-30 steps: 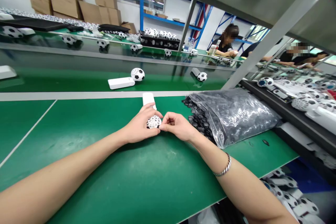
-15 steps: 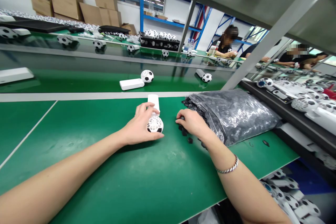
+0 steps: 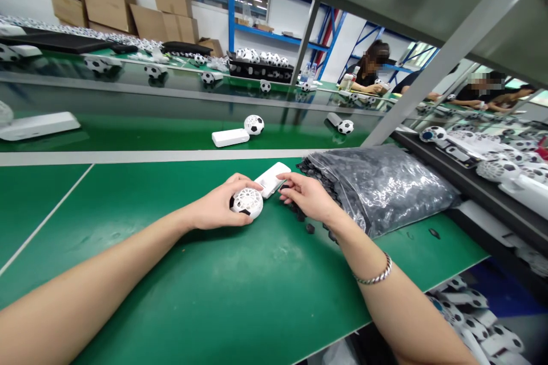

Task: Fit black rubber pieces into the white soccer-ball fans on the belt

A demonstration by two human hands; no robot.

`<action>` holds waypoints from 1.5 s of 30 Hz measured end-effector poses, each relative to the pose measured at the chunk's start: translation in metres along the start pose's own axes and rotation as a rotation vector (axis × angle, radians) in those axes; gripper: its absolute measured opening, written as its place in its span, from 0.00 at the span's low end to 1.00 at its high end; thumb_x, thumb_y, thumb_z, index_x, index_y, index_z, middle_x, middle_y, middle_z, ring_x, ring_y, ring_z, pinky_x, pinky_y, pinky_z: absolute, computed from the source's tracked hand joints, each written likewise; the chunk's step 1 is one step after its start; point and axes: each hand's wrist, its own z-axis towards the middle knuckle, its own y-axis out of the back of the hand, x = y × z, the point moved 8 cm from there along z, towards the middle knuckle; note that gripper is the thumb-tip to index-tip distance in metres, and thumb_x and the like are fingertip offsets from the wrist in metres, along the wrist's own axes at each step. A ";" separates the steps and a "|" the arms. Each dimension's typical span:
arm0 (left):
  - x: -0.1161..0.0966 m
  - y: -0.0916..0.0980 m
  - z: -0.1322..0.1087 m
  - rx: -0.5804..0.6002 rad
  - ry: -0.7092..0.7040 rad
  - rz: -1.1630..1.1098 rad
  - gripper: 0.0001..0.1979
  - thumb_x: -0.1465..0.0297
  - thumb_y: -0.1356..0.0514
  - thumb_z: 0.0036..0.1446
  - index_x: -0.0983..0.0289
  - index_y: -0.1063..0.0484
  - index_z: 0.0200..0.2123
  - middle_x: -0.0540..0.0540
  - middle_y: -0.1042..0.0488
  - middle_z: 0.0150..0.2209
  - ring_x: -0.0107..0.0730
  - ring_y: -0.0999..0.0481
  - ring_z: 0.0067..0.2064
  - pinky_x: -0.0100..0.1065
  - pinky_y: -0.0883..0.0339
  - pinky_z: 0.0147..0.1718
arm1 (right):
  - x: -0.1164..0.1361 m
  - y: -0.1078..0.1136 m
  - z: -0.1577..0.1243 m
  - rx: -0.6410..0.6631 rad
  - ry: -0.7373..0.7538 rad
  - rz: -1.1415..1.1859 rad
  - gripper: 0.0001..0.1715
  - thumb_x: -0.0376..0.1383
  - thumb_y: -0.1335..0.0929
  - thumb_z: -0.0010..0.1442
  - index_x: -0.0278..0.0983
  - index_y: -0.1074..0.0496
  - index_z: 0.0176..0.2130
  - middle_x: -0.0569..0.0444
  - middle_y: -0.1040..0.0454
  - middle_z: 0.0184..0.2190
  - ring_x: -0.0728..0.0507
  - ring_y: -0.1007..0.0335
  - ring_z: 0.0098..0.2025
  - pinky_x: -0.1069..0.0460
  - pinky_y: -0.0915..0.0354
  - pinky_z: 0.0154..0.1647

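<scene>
My left hand is closed round a white openwork ball head with black patches, like a football, on a football-shaped handheld fan. The fan's white handle points away to the right, its far end close to my right fingers. My right hand is pinched at the fingertips, with a small black piece showing between them. Under and beside that hand lie loose black pieces, partly hidden by it. They spill from the mouth of a clear plastic bag full of such pieces.
Beyond the white edge strip, a green conveyor belt carries more ball-headed fans. A black tray of white parts stands at right, below a slanting metal post. Several people sit farther back.
My left hand has turned the fan, so its handle swung rightward toward my right hand. My right fingers rose slightly from the black pieces. Fans on the near belt moved right; those farther back moved left.
</scene>
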 end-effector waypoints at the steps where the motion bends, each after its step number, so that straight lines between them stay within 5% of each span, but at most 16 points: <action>1: 0.000 0.000 0.000 -0.004 0.000 0.002 0.27 0.68 0.39 0.43 0.56 0.39 0.50 0.52 0.43 0.48 0.37 0.37 0.49 0.39 0.43 0.51 | 0.002 -0.001 -0.001 0.011 0.000 0.008 0.14 0.32 0.37 0.55 0.36 0.32 0.43 0.52 0.27 0.33 0.50 0.28 0.31 0.54 0.31 0.34; 10: -0.004 0.001 0.000 -0.028 0.025 0.001 0.27 0.72 0.43 0.45 0.55 0.40 0.51 0.51 0.42 0.49 0.36 0.34 0.47 0.35 0.40 0.47 | 0.016 -0.010 -0.005 -0.047 0.088 0.189 0.06 0.36 0.40 0.59 0.37 0.38 0.36 0.52 0.28 0.34 0.48 0.28 0.35 0.54 0.30 0.30; 16: 0.000 -0.001 0.000 -0.153 0.065 0.033 0.25 0.64 0.43 0.47 0.57 0.40 0.51 0.53 0.40 0.48 0.39 0.35 0.48 0.39 0.40 0.47 | 0.036 -0.009 -0.011 -0.108 0.265 -0.034 0.04 0.35 0.36 0.56 0.37 0.32 0.32 0.54 0.30 0.34 0.49 0.34 0.36 0.53 0.34 0.38; 22: 0.000 -0.001 0.000 -0.180 0.045 0.031 0.24 0.63 0.42 0.47 0.58 0.39 0.49 0.54 0.39 0.48 0.41 0.36 0.49 0.40 0.40 0.48 | 0.026 -0.031 -0.011 0.091 0.173 0.083 0.05 0.34 0.36 0.55 0.36 0.31 0.33 0.55 0.30 0.30 0.50 0.34 0.32 0.53 0.36 0.37; 33: -0.006 -0.002 0.000 -0.273 0.072 0.047 0.22 0.65 0.41 0.45 0.59 0.37 0.46 0.53 0.38 0.45 0.40 0.36 0.49 0.41 0.42 0.50 | 0.022 -0.034 -0.007 0.033 0.187 0.117 0.05 0.34 0.34 0.53 0.35 0.30 0.31 0.55 0.28 0.30 0.49 0.34 0.34 0.53 0.37 0.39; 45: -0.007 -0.001 0.002 -0.370 0.071 0.019 0.17 0.70 0.42 0.43 0.60 0.34 0.41 0.52 0.37 0.41 0.38 0.33 0.44 0.40 0.39 0.46 | 0.016 -0.032 0.006 0.033 0.116 0.135 0.09 0.37 0.29 0.47 0.34 0.32 0.26 0.59 0.32 0.22 0.53 0.40 0.24 0.57 0.42 0.25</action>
